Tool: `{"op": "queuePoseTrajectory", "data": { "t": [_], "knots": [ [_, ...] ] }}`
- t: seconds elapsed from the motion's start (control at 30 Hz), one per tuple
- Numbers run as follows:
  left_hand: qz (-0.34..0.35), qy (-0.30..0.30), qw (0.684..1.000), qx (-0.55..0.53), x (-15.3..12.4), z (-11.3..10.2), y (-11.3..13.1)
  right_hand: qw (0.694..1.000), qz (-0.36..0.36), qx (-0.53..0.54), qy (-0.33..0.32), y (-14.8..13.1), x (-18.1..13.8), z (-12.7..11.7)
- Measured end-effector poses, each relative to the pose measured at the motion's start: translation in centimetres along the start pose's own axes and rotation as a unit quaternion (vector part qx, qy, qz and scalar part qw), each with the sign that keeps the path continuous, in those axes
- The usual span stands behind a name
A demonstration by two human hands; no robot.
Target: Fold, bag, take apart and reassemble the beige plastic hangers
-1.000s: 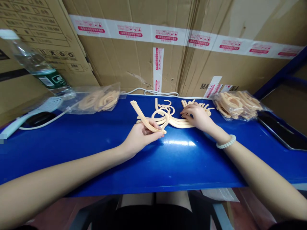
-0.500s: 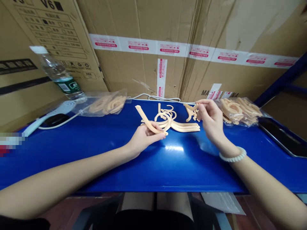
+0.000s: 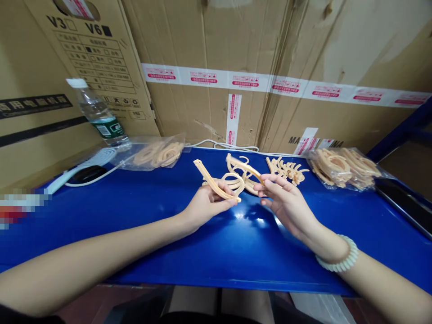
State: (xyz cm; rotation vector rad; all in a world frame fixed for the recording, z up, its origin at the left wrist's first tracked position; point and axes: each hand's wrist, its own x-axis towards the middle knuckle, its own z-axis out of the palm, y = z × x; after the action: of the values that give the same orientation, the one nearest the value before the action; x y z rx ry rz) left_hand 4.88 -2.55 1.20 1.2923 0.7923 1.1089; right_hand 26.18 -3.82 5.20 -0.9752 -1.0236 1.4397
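My left hand is closed round a beige curved plastic hanger arm, one end slanting up to the left. By its fingertips a beige hanger hook curves round; whether it is joined to that arm, I cannot tell. My right hand, to the right, pinches a second hanger arm between thumb and fingers, its free end pointing up and left. Behind both hands more beige hooks and arms lie on the blue table, partly hidden. A heap of small curved beige pieces sits beyond my right hand.
Clear bags of beige parts lie at the back left and back right. A water bottle, a pale-handled item and a black oval object stand left. A phone lies right. Cardboard boxes wall the back.
My right hand has come left and nearer from the small-piece heap, bringing a hanger arm close to my left hand. My left hand keeps its hold. The view has shifted slightly.
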Motion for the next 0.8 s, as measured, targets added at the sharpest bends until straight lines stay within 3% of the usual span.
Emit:
{"op": "queuePoseTrajectory", "data": {
  "t": [0.1,0.3,0.47,0.7,0.8],
  "knots": [
    [0.011,-0.002,1.0,0.008,0.1,0.0,0.0,0.999,0.024,0.025,0.01,0.3,0.0,-0.1],
    [0.021,-0.023,0.999,0.011,0.0,-0.2,0.0,0.992,0.087,0.055,-0.075,0.8,0.2,-0.1],
    [0.018,-0.032,0.999,0.033,0.0,-0.3,-0.1,0.989,0.094,0.083,-0.081,1.3,0.6,-0.4],
    [0.025,-0.047,0.997,0.051,0.0,-0.2,0.2,0.996,0.052,0.0,-0.077,1.7,0.3,-0.3],
    [0.019,-0.055,0.996,0.07,0.0,-0.3,0.2,0.989,0.013,-0.085,-0.117,2.1,0.4,-0.3]
  ]
}}
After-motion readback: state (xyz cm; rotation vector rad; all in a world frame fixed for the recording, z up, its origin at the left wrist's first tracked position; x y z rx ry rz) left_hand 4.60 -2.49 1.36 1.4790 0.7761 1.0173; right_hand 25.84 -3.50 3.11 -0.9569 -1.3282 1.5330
